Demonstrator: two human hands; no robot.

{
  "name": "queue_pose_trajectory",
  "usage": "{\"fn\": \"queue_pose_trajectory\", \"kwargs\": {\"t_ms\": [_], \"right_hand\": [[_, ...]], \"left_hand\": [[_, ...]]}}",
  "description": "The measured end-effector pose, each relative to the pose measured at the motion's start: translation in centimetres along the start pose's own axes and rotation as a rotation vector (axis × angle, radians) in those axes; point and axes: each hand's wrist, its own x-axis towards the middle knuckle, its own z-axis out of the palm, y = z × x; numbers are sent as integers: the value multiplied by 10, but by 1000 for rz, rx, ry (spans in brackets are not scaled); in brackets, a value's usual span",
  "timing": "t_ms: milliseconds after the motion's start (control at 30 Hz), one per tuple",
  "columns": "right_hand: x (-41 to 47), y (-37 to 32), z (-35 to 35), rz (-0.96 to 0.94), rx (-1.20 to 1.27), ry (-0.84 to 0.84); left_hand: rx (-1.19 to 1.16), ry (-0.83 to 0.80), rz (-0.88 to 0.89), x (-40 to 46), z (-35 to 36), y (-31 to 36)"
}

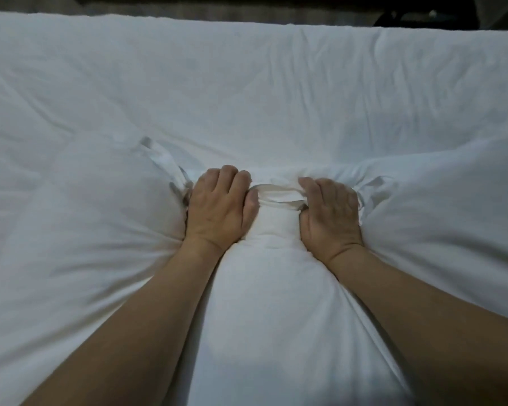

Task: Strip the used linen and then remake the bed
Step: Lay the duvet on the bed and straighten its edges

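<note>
White duvet (247, 92) spread wide across the bed, wrinkled all over, puffed into soft mounds near the person and flatter toward the far side. Bunched into a thick ridge at near centre, squeezed between two bare forearms. Left hand (220, 209) dug into the fabric with fingers curled under, clamped on a gathered fold beside a grey-edged opening. Right hand (329, 212) likewise buried knuckles-up, fingers hooked round a bunch of the same cloth, thumb side touching a pale band (276, 197) stretched between both hands. More grey-edged slits showing just outside each hand. Far edge of the duvet running straight across the top, with a dark strip of floor (188, 7) beyond it and something black at upper right, too dim to identify. Cloth reaching both side borders of the view.
</note>
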Motion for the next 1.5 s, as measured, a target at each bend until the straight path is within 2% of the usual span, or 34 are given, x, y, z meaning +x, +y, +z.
{"fn": "queue_pose_trajectory", "kwargs": {"t_ms": [167, 400, 533, 633, 733, 800, 867, 933, 1033, 1167, 1267, 1367, 1500], "right_hand": [[7, 6, 14, 39, 30, 13], [6, 8, 19, 17, 26, 80], [7, 9, 21, 6, -15, 49], [17, 5, -3, 1, -16, 1], [45, -1, -36, -71, 20, 49], [71, -13, -49, -100, -25, 80], [88, -36, -56, -28, -58, 82], [81, -59, -61, 84, -45, 32], [17, -77, -56, -5, -62, -36], [-20, -76, -26, 100, -18, -225], [-14, -78, -13, 119, 33, -209], [-15, -77, -7, 110, 47, -174], [-8, -79, -6, 110, 9, -194]], "left_hand": [[139, -3, -40, 10, 15, -4], [175, 18, -42, 10, 18, -2], [138, -27, -47, 13, 16, -4], [100, -71, 12, 22, -6, -2], [127, -9, 79, 37, -43, -15], [159, 40, 16, 44, -55, -30], [167, 23, -104, 43, -50, -41], [139, -49, -196, 35, -33, -46], [68, -97, -256, 34, -24, -56], [178, 7, -120, 37, -52, -57], [267, 35, -64, 1, -90, -66], [334, -94, -180, -44, -112, -112], [228, -302, -428, -50, -102, -144]]}}
